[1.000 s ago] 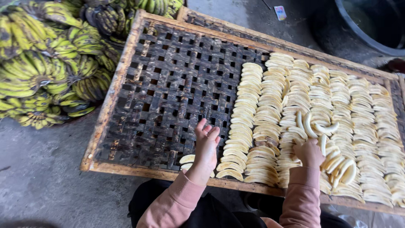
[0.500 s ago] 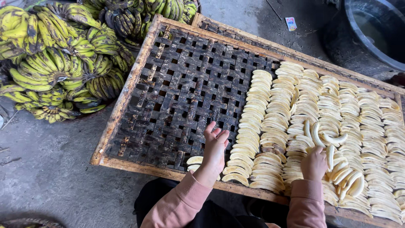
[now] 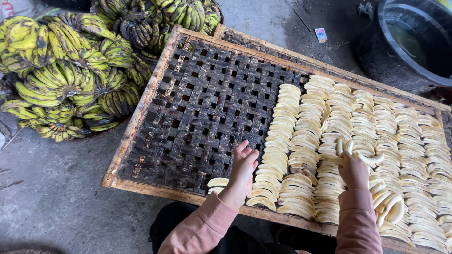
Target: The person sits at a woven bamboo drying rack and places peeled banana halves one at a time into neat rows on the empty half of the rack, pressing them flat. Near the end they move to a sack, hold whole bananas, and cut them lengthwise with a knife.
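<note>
Pale peeled banana slices (image 3: 351,150) are clasped in the right hand (image 3: 353,170) at lower right, while the left hand (image 3: 242,169), fingers spread and empty, is laid on the dark woven drying rack (image 3: 202,108) beside the newest row.

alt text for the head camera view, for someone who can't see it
A person's left hand rests on a dark woven drying rack beside rows of peeled banana slices, while the right hand holds a bunch of peeled pieces above the rows. Bunches of unpeeled bananas lie on the concrete floor to the left, and a black tub stands at top right.
</note>
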